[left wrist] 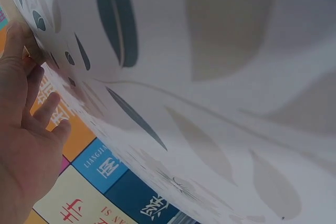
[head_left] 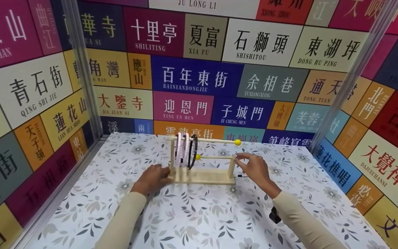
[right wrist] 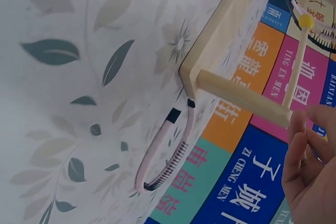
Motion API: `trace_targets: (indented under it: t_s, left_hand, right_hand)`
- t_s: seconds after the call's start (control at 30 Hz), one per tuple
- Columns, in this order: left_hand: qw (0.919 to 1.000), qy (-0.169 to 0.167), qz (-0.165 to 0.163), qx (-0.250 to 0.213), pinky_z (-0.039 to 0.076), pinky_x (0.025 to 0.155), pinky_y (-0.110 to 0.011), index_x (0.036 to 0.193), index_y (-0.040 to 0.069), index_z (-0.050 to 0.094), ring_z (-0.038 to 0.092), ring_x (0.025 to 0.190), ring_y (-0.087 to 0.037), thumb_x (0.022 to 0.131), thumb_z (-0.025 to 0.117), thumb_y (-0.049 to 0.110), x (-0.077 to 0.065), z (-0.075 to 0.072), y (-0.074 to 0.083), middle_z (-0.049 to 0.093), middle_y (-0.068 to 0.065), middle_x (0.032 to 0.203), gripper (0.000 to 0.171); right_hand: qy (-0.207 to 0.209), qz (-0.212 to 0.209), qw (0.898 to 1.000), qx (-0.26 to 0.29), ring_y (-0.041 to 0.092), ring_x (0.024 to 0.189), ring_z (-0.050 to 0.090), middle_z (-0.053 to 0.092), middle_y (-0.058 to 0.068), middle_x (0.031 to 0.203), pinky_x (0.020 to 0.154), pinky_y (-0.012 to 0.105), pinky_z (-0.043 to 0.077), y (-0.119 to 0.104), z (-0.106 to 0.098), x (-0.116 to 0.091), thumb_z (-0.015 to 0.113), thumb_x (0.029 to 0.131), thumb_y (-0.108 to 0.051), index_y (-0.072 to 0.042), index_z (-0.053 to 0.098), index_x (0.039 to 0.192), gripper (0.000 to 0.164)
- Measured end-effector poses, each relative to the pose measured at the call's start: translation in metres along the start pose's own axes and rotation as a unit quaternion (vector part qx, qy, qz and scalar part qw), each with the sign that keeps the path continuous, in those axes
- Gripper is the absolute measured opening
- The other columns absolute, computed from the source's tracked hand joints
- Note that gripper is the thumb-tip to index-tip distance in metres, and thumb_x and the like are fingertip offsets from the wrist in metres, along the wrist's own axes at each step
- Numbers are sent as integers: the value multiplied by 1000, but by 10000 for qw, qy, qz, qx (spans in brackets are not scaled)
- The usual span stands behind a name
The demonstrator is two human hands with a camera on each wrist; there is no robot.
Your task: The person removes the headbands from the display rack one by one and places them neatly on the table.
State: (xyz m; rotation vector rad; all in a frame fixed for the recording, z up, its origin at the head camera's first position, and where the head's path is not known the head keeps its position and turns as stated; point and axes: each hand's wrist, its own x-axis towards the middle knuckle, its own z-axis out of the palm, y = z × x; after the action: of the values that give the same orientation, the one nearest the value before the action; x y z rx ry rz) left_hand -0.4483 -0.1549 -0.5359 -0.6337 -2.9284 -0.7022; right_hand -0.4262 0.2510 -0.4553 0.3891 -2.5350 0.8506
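Note:
A pale wooden headband rack (head_left: 204, 176) stands on the table, with a taller post at its left end and a shorter post (head_left: 231, 169) at its right. Pink headbands (head_left: 186, 148) and a black headband (head_left: 193, 152) hang at the left of the upper rod (head_left: 216, 140). The lower rod (head_left: 218, 157) runs left from the short post to a yellow ball (head_left: 198, 157). My left hand (head_left: 152, 178) grips the left end of the rack near its base. With thumb and forefinger, my right hand (head_left: 255, 167) pinches the top of the short post, where the lower rod meets it.
Behind the rack's right end, a pink headband (right wrist: 149, 163) with dark tips lies on the flowered tabletop (head_left: 192, 218). A yellow ball (head_left: 237, 142) caps the upper rod, close to my right fingers. Walls of coloured signs (head_left: 195, 76) and clear corner strips enclose the table.

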Motion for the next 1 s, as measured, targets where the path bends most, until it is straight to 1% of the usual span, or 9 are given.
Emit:
trace_targets:
  t_s: [0.2, 0.33, 0.4, 0.57, 0.67, 0.8, 0.87, 0.93, 1.0]
  left_hand:
    - [9999, 69, 82, -63, 54, 80, -43, 112, 16, 74, 58, 84, -18, 94, 78, 30, -2, -2, 2, 65, 0, 93, 23]
    - [9999, 18, 6, -137, 54, 81, -42, 113, 17, 74, 58, 83, -17, 93, 78, 30, -3, -1, 3, 64, 1, 94, 24]
    - [9999, 77, 47, -104, 54, 80, -42, 110, 16, 73, 58, 82, -18, 93, 79, 29, -4, 0, 3, 64, -1, 93, 22]
    - [9994, 280, 216, 23, 52, 77, -43, 103, 14, 73, 57, 79, -20, 92, 80, 28, -4, 3, 2, 64, -3, 89, 19]
    - [9993, 283, 251, -11, 52, 77, -43, 103, 14, 73, 57, 79, -20, 92, 80, 28, -4, 2, 2, 64, -3, 89, 19]
    - [9990, 304, 332, -55, 52, 75, -42, 102, 14, 73, 57, 78, -20, 93, 79, 27, -5, 1, 2, 65, -3, 88, 17]
    - [9988, 324, 366, -30, 52, 74, -41, 101, 14, 73, 57, 78, -19, 93, 79, 27, -4, 2, 1, 65, -3, 88, 17]
    - [9985, 373, 412, -1, 52, 73, -42, 100, 14, 73, 57, 77, -20, 93, 79, 27, -4, 2, 1, 65, -3, 87, 17]
    - [9985, 365, 406, 6, 52, 72, -41, 100, 13, 72, 56, 77, -20, 93, 79, 27, -4, 2, 0, 64, -3, 87, 17]
  right_hand:
    - [-59, -216, 9997, 104, 9, 46, 61, 79, 3, 102, 37, 26, 31, -14, 9, 1, 76, 97, -29, -14, 78, 121, 28]
    - [-129, -319, 9992, 194, 6, 43, 56, 79, 0, 103, 38, 25, 28, -24, 16, 0, 76, 97, -29, -16, 78, 121, 27]
    - [-83, -477, 9987, 183, 5, 39, 50, 79, 0, 103, 38, 25, 27, -29, 20, -1, 76, 97, -27, -16, 79, 120, 26]
    - [-93, -715, 9971, 238, 5, 39, 52, 80, 2, 101, 36, 24, 32, -41, 30, -2, 77, 96, -26, -12, 79, 117, 25]
    - [-262, -657, 9971, 278, 9, 46, 63, 79, 0, 102, 36, 25, 36, -48, 35, -1, 76, 97, -29, -13, 79, 118, 27]
    - [-406, -659, 9965, 314, 16, 49, 67, 79, 0, 102, 36, 24, 34, -58, 42, 1, 75, 97, -29, -12, 79, 118, 28]
    - [-453, -698, 9959, 347, 14, 49, 66, 79, 1, 102, 36, 25, 36, -62, 45, 1, 75, 97, -28, -11, 79, 119, 27]
    - [-473, -741, 9956, 317, 10, 48, 65, 79, 0, 102, 35, 30, 38, -65, 48, 2, 75, 97, -30, -13, 79, 119, 27]
    - [-481, -774, 9954, 296, 5, 47, 62, 79, -1, 102, 37, 39, 43, -68, 50, 2, 75, 98, -32, -16, 79, 119, 27]
